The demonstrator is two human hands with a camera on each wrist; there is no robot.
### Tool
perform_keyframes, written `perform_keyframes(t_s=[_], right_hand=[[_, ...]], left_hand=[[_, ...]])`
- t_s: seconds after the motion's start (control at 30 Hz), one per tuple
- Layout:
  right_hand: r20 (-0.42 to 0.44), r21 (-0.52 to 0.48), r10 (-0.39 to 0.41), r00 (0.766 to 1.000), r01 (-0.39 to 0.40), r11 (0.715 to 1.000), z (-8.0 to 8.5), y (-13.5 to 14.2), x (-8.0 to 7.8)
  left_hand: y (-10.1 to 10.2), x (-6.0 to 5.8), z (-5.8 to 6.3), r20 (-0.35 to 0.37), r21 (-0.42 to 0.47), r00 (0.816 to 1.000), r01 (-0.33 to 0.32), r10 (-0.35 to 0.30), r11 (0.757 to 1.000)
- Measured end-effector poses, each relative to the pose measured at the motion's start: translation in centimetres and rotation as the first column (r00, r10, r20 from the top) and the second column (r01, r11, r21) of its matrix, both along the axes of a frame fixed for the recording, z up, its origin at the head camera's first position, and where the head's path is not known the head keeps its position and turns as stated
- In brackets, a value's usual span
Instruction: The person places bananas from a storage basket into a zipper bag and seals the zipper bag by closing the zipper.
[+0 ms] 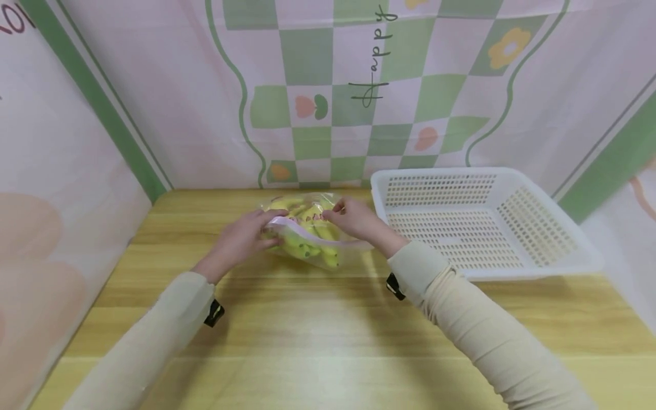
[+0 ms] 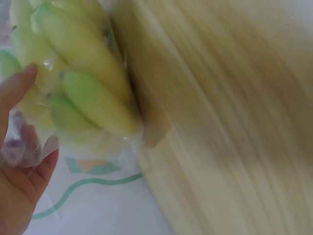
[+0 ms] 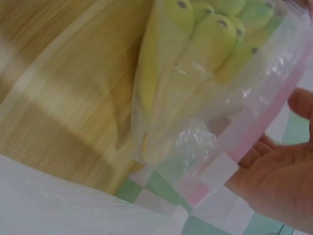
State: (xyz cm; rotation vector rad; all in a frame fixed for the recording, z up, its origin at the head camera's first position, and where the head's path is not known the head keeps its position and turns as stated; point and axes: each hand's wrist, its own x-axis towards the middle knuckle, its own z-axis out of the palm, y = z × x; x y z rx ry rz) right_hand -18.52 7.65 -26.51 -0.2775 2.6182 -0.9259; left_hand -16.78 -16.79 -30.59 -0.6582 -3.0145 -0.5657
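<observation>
A clear zip bag (image 1: 348, 256) with a pink zip strip (image 3: 266, 120) lies on the wooden table and holds several yellow-green bananas (image 1: 333, 253). In the left wrist view the bananas (image 2: 93, 98) press against the plastic. My left hand (image 1: 243, 236) grips the bag's left end, with crinkled plastic between thumb and fingers. On the other side, my right hand (image 1: 359, 219) has its fingers curled at the upper edge of the bag, above the strip. A white slider (image 3: 220, 171) sits on the strip beside that hand in the right wrist view.
A white perforated basket (image 1: 579, 250) stands on the table (image 1: 287, 341) just right of the bag and of my right forearm. Behind the table hangs a green-and-white checked curtain (image 1: 307, 57).
</observation>
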Motion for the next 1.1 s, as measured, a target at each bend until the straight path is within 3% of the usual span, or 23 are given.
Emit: perform_keyframes(t_s=[0.2, 0.33, 0.43, 0.53, 0.63, 0.73, 0.8, 1.1], right_hand=[[0.016, -0.015, -0.067, 0.998, 0.067, 0.998, -0.8, -0.5, 0.1], [0.015, -0.031, -0.094, 0.995, 0.095, 0.995, -1.4, -1.1, 0.5], [0.021, -0.024, -0.103, 0.995, 0.103, 0.994, -1.9, -1.4, 0.8], [0.023, -0.001, -0.104, 0.994, 0.104, 0.995, -2.3, -1.6, 0.9], [0.007, 0.039, -0.095, 0.995, 0.095, 0.995, -2.8, -1.8, 0.9], [-0.006, 0.073, -0.078, 0.997, 0.078, 0.994, -3.2, -1.8, 1.0], [-0.005, 0.082, -0.065, 0.998, 0.065, 0.994, -3.4, -1.7, 1.1], [0.033, 0.108, -0.042, 0.999, 0.038, 0.993, -4.0, -1.6, 1.3]], left_hand=[[0.1, 0.1, 0.3, 0.129, 0.104, 0.991, -0.053, 0.04, 0.993], [0.4, 0.3, 0.2, 0.149, 0.186, 0.986, -0.108, 0.081, 0.977], [0.6, 0.2, -0.2, 0.149, 0.169, 0.98, -0.155, 0.13, 0.973], [0.7, 0.1, -0.7, 0.186, 0.151, 0.968, -0.199, 0.17, 0.968], [0.6, 0.0, -1.3, 0.272, 0.175, 0.94, -0.26, 0.207, 0.95], [0.5, 0.1, -1.7, 0.346, 0.219, 0.913, -0.302, 0.216, 0.928], [0.5, 0.1, -1.8, 0.375, 0.249, 0.906, -0.304, 0.198, 0.92], [0.2, 0.0, -2.1, 0.412, 0.323, 0.898, -0.3, 0.152, 0.898]])
